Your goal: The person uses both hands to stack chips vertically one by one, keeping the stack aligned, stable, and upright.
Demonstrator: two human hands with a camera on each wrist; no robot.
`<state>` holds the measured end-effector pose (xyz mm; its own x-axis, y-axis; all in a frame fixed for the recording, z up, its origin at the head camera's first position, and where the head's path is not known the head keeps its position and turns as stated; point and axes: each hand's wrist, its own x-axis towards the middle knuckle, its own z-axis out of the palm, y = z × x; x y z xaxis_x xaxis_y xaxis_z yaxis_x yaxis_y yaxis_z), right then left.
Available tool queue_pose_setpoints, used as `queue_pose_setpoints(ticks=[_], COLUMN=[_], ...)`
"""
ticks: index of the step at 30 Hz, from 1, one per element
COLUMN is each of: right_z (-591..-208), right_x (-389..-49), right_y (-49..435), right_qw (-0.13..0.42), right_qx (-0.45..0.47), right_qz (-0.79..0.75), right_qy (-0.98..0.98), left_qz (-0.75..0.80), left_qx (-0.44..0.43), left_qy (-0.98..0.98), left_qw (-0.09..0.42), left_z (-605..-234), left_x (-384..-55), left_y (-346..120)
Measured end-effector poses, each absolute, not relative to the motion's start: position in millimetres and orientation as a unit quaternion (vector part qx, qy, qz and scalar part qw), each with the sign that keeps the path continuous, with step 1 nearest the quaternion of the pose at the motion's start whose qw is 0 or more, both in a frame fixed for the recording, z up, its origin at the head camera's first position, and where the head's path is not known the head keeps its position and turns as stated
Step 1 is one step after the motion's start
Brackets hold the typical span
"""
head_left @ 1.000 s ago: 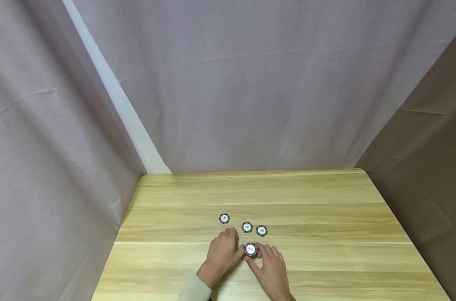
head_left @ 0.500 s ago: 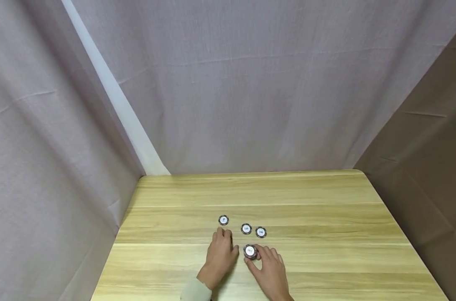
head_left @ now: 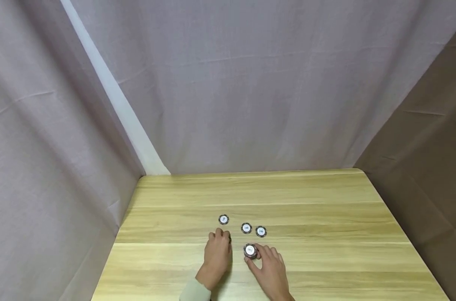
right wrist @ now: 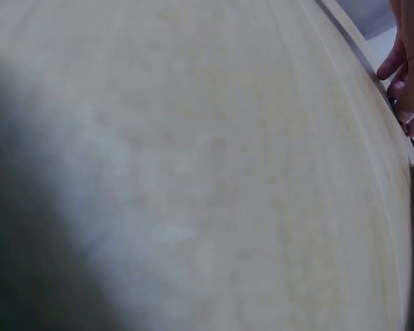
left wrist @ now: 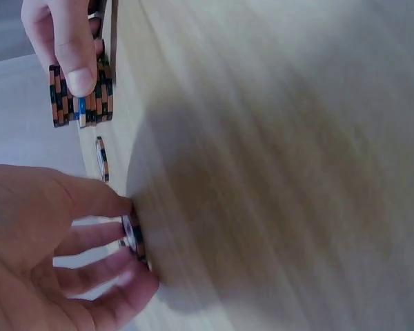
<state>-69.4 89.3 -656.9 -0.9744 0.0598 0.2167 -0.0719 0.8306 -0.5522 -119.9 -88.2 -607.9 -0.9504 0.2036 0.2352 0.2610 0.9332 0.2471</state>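
My right hand (head_left: 271,269) grips a stack of poker chips (head_left: 250,251) on the table, thumb on the near side and fingers on the far right. The top chip is black-edged with a white centre reading 100. In the left wrist view the stack (left wrist: 62,103) shows layered orange and black edges. To its left, my left hand (head_left: 217,253) has thumb and fingers around the rim of a single poker chip (left wrist: 132,238) at the table top. From the head view, this chip (head_left: 230,239) is mostly hidden beneath the fingers.
Beyond the hands lie three loose poker chips: one on the left (head_left: 223,219), one in the middle (head_left: 246,228) and one on the right (head_left: 261,231). The wooden table (head_left: 325,251) meets a grey curtain (head_left: 250,104) along its back edge.
My left hand has drawn away from the stack to the left, and its thumb and fingers have closed in on a single chip. The right hand stays on the stack.
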Motion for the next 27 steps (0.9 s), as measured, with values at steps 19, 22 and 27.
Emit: queue_pose_setpoints(ticks=[19, 22, 27], right_z=[-657.4, -658.0, -658.6], right_x=[-69.3, -68.2, -68.2], right_y=[89.5, 89.3, 88.9], right_qw=[0.114, 0.122, 0.136], right_qx=[0.006, 0.007, 0.016], right_qz=[0.288, 0.284, 0.276], right_qy=[-0.951, -0.951, -0.951], left_qz=[-0.255, -0.258, -0.219], left_qx=[-0.224, -0.252, -0.314], left_qy=[-0.938, -0.931, -0.921], left_qw=[0.073, 0.065, 0.070], left_z=[-578.6, -567.5, -564.4], left_x=[-120.5, -117.6, -113.6], left_y=[-97.2, -92.3, -84.2])
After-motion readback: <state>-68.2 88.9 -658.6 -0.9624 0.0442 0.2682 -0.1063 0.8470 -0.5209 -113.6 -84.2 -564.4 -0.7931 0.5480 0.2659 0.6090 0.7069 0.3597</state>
